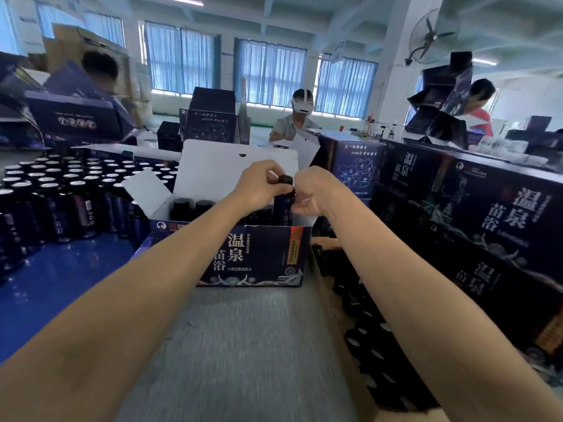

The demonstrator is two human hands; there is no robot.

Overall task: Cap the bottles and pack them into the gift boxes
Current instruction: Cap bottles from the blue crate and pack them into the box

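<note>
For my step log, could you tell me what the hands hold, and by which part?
A dark bottle above the open gift box: the left hand pinches its cap, and the right hand grips it just under the cap.

The grey table (243,345) carries an open gift box (253,254) — dark bottles (61,202) massed left, closed boxes (487,214) stacked right.

An open gift box (253,254) sits in the middle of the table (243,345), its lid flap standing on the far side. Inside, capped bottles (192,208) stand toward the left. At the right end one bottle (282,211) rises, with the left hand (259,187) pinching its cap (285,179) and the right hand (310,193) holding it from the right. Uncapped bottles (61,190) crowd the left (running well toward the far side). Stacked boxes (487,223) line the right.
</note>
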